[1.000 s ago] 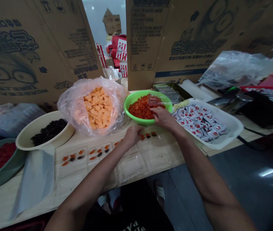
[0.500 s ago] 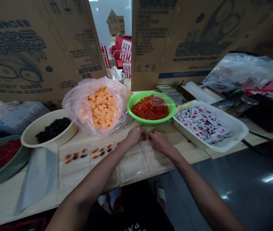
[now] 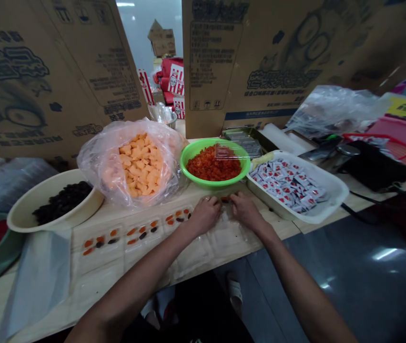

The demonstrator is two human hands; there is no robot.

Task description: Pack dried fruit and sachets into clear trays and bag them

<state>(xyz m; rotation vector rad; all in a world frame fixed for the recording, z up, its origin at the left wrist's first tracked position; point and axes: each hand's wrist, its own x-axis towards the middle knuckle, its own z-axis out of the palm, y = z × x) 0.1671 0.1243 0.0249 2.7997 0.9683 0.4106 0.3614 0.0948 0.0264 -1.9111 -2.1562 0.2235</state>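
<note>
My left hand (image 3: 206, 215) and right hand (image 3: 247, 212) curl on a clear plastic tray (image 3: 228, 233) near a green bowl (image 3: 185, 162); whether they grip anything, I cannot tell.

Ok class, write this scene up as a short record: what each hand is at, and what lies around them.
Left hand: on a clear plastic compartment tray
Right hand: on the same tray, beside small red-orange pieces
Tray contents: orange and dark pieces in small groups
Behind hands: green bowl of diced red-orange pieces
Left of bowl: orange cubes in a clear plastic bag
Right of bowl: white tray of red-and-white sachets
Far left: cream basin of dark pieces
</note>
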